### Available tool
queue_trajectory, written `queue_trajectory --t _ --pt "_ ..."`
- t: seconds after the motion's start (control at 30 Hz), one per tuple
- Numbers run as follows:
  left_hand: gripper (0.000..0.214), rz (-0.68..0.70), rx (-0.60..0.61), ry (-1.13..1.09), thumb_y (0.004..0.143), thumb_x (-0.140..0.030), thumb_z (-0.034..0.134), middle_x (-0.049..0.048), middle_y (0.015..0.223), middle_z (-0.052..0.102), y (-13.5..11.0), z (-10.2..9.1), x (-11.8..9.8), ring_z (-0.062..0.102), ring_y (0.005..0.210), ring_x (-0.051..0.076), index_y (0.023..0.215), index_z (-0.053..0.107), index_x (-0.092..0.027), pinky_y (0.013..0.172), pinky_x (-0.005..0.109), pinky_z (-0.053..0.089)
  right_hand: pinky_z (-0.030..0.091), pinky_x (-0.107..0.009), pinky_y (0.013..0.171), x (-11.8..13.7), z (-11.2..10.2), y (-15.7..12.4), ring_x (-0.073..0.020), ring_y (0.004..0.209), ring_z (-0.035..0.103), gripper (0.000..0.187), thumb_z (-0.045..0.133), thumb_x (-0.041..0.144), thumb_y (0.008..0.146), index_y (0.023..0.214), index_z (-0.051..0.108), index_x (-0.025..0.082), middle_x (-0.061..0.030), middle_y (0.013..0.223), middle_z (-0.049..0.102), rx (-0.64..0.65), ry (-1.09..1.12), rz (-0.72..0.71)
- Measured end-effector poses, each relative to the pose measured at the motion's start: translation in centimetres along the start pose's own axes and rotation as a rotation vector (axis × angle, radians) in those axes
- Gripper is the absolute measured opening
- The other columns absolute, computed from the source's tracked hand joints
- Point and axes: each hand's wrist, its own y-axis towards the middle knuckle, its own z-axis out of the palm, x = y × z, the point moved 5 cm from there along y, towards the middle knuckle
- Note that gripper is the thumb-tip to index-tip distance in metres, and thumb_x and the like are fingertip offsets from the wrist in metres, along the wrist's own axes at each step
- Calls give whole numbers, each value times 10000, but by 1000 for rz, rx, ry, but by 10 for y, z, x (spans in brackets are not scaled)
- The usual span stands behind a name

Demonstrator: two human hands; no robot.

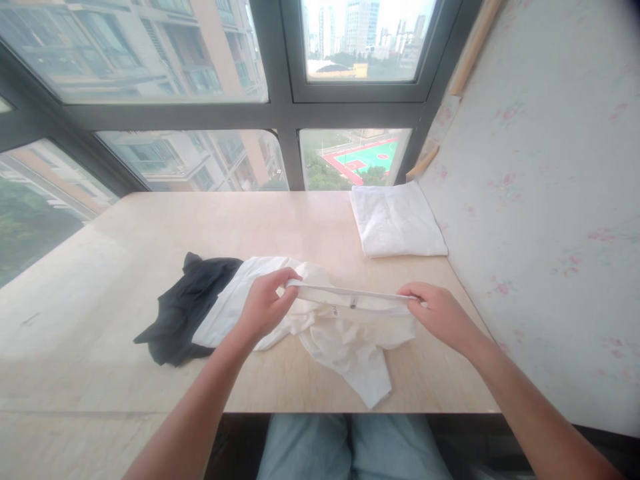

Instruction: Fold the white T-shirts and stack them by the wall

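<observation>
A white T-shirt (345, 333) hangs between my two hands over the table, its banded edge stretched nearly straight. My left hand (270, 300) pinches the left end of this edge, and my right hand (433, 310) grips the other end. A small dark label shows near the middle of the band. Below it the fabric falls in loose folds, with what looks like a sleeve pointing toward the table's front edge. Just left of it lies another white cloth (230, 300), partly behind my left hand and forearm. That cloth overlaps a crumpled black garment (185, 313).
A folded white cloth (397, 223) rests at the back right of the wooden table (280, 220), beside the flower-patterned wall (545, 233). Grey-framed windows (293, 113) rise behind the table. My legs (350, 447) are below its front edge.
</observation>
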Motion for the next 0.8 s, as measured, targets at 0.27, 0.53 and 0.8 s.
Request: queue_trajectory --t 0.27,0.53,0.8 --pt "227 -35 342 -115 935 -335 468 -42 704 469 -3 10 2 426 660 113 802 563 -177 607 244 309 397 -249 662 -13 -4 1 -139 736 514 389 440 527 956 816 570 188 -2 770 563 32 310 56" --pt "325 -60 500 -215 797 -485 714 -17 787 569 -6 -13 1 508 723 127 894 641 -184 629 225 371 339 -218 545 -12 -23 1 -105 624 451 485 648 658 788 808 578 178 7 688 501 158 471 58" --pt "231 92 240 219 881 -410 604 4 802 641 4 -95 -37 554 709 124 892 689 -196 616 230 407 433 -259 614 32 -101 -8 -146 708 574 409 634 611 832 876 716 212 -26 788 647 194 -16 -139"
